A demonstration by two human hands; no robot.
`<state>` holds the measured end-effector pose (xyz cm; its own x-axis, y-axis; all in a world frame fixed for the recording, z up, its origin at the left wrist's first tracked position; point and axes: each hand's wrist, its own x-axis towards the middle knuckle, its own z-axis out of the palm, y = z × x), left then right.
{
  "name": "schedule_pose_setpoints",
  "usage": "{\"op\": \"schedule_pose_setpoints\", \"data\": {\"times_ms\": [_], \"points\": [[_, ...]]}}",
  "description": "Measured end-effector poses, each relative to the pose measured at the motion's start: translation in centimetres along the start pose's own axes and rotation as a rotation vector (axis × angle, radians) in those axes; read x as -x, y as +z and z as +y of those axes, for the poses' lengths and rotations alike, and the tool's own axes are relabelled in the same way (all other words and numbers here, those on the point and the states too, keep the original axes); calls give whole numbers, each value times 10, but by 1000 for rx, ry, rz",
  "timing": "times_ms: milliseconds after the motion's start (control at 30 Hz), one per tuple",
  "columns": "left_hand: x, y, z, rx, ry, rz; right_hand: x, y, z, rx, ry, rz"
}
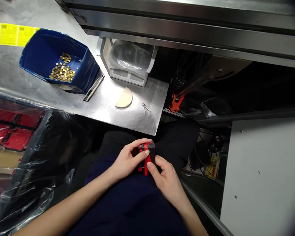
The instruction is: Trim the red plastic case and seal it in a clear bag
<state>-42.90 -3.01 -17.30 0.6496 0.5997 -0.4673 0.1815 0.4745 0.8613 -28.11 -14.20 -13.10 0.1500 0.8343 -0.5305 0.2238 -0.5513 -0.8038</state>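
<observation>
Both hands meet over my lap, below the metal bench edge. My left hand (126, 160) wraps its fingers and thumb round a small red and black plastic part (147, 156). My right hand (166, 178) pinches the same part from the lower right, thumb pressed on its red side. Part of the piece is hidden by my fingers.
A steel bench (127, 114) holds a blue bin (39, 54) of small brass pieces (62, 68), a pen (93, 88), a cream half-disc (124, 97), a small metal clip (146, 107) and a white holder with a plastic bag (129, 60). Red parts in plastic wrap (12, 131) lie at the left.
</observation>
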Motion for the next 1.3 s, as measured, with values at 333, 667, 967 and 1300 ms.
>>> {"op": "schedule_pose_setpoints", "data": {"times_ms": [333, 667, 967, 1300], "points": [[-32, 8, 3, -160, 132, 168, -35, 3, 5, -374, 130, 100], [-9, -13, 16, -210, 281, -86, -48, -3, -16, -782, 226, 148], [-1, -23, 16, -38, 263, -182, -46, 10, -36, -620, 134, 129], [-6, -21, 21, 40, 106, 72, -47, 27, -38, -464, 162, 108]]}}
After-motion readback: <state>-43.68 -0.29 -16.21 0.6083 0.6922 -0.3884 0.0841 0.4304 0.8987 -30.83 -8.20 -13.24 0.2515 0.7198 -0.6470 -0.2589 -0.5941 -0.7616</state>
